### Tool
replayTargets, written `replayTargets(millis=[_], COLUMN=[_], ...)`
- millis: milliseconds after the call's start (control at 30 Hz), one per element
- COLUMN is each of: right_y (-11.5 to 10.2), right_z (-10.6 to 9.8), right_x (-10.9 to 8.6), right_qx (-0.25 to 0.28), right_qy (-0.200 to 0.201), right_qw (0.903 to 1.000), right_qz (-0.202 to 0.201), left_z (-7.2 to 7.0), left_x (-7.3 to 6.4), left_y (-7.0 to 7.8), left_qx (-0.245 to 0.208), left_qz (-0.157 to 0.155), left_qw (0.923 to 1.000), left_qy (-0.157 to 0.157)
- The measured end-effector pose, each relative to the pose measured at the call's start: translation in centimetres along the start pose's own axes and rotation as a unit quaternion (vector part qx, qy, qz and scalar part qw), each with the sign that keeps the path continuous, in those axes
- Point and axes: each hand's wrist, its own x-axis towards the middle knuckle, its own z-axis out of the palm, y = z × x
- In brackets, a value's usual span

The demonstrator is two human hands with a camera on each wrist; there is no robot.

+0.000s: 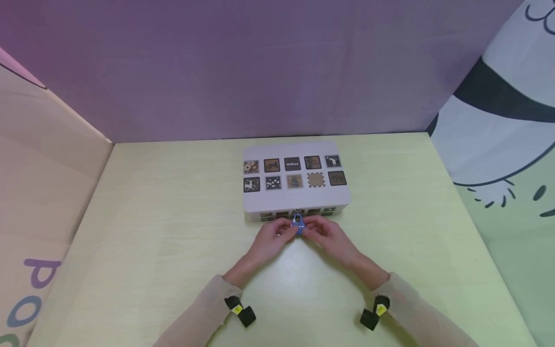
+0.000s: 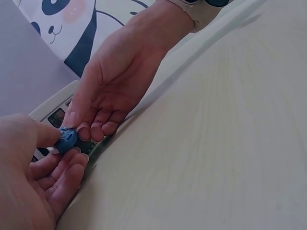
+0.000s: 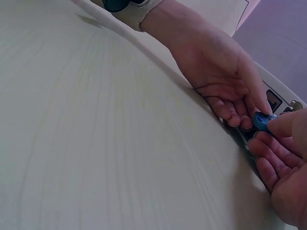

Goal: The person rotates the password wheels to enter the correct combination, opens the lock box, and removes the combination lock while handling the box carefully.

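A small blue padlock [image 1: 298,226] is at the front of a white box [image 1: 299,196], its shackle up against the metal latch in the middle of the box's front side. From the left my left hand [image 1: 273,238] pinches the padlock between thumb and fingers. My right hand [image 1: 336,242] pinches it from the opposite side. Both wrist views show the padlock's blue underside [image 2: 67,139] between the two thumbs. Whether the shackle passes through the latch cannot be made out; fingers cover part of the lock body.
The box has rows of small picture squares on its lid and front. It stands on a pale wood-grain table [image 1: 173,217]. A purple panel [image 1: 260,72] rises behind the table, with printed panels on the left and right.
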Motion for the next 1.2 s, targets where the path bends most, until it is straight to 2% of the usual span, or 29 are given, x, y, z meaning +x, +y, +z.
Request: replayTargets(millis=[233,533,1200], right_y=[0.03,-0.17,-0.08], right_z=[-0.03,-0.01,-0.03], right_x=[0.02,-0.04,-0.09], right_qx=[0.001,0.001,-0.008], right_qy=[-0.001,-0.002,0.004], right_qw=[1.0,1.0,0.9999], right_qz=[-0.005,-0.002,0.008], left_z=[0.0,-0.1,0.15], left_x=[0.25,0.19,0.14], left_y=[-0.17,-0.17,-0.05], left_qx=[-0.024,-0.006,-0.016], left_qz=[-0.001,0.007,0.005], left_qw=[0.9997,0.9999,0.9997], left_qy=[0.005,0.011,0.019])
